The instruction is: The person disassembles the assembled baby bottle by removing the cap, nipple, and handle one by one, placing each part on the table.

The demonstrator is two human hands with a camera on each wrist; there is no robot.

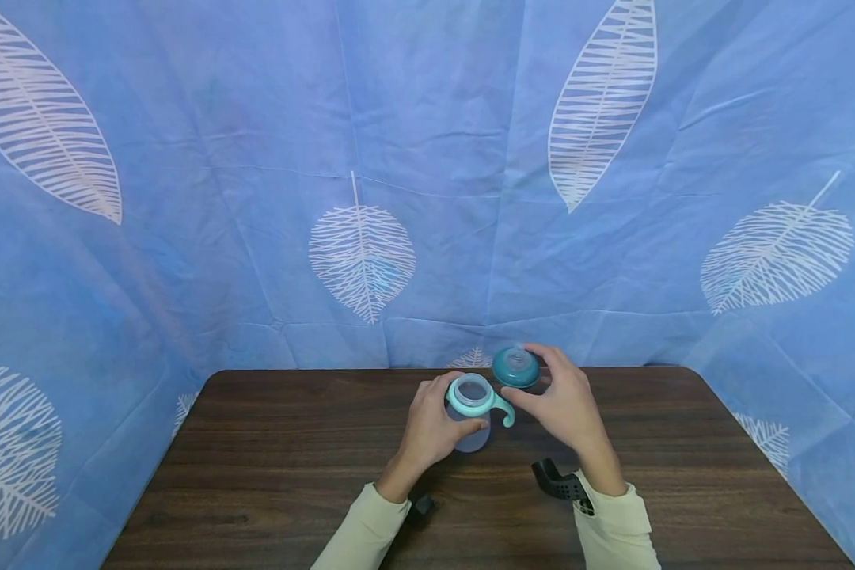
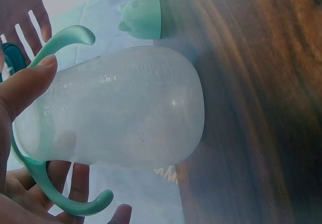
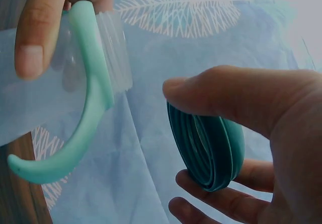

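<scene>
In the head view my left hand [image 1: 427, 421] grips a translucent baby bottle [image 1: 473, 440] around its neck. A mint two-handled ring [image 2: 50, 189] encircles the neck, its curved handles sticking out on either side. The bottle's threaded mouth [image 3: 115, 53] is uncovered. Whether its base touches the table, I cannot tell. Just to the right, my right hand [image 1: 568, 402] pinches a teal screw lid [image 1: 516, 367] between thumb and fingers. The lid is apart from the bottle, and the right wrist view shows its ridged inner side turned toward the mouth.
A mint cap with small ear shapes [image 2: 143, 17] stands on the table beyond the bottle in the left wrist view. The dark wooden table [image 1: 292, 475] ends at a blue leaf-patterned cloth [image 1: 256, 237]. A black strap [image 1: 559, 480] is on the right wrist.
</scene>
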